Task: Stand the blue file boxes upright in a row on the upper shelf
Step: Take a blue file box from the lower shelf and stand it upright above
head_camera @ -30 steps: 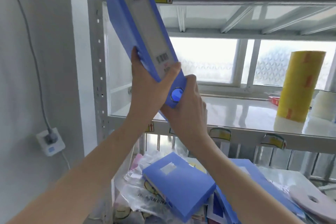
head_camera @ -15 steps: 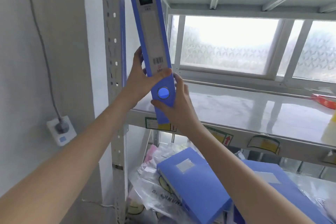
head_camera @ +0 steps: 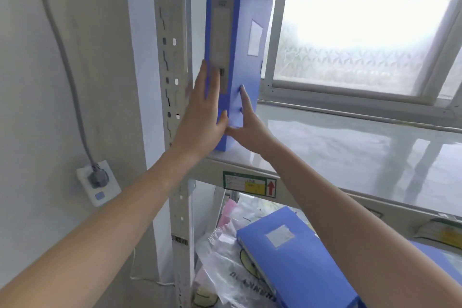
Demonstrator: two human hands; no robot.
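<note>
Grip: left hand [head_camera: 200, 112] flat on spine, right hand [head_camera: 246, 122] flat on side of blue file box [head_camera: 235, 57], none clasped. Box upright, upper shelf [head_camera: 350, 147] left end. 1 placed; approx. 2 boxes [head_camera: 295, 257] below remain.

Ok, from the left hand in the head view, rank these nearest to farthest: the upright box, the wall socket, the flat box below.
1. Upright box: touching the left hand, on the shelf's left end.
2. Wall socket: lower left, on the wall.
3. Flat box: lower right, on the shelf below.
</note>
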